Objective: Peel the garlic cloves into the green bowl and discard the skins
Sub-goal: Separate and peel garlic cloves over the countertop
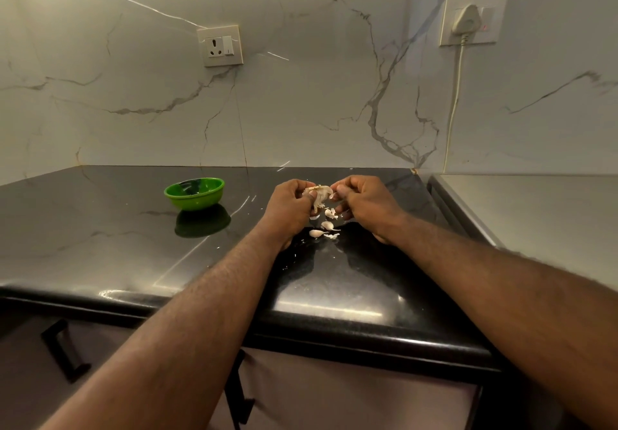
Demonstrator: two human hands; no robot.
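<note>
We see a bright green bowl, a glossy black bench and a white wall veined in grey like marble. The garlic and loose cloves are off-white, faintly pink. The socket and plug are white, the cabinet pale mauve, its handles black.

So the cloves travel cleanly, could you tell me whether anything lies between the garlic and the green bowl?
Nothing visible does: only glossy black countertop separates the papery white garlic bulb from the round green bowl to its left.
</note>
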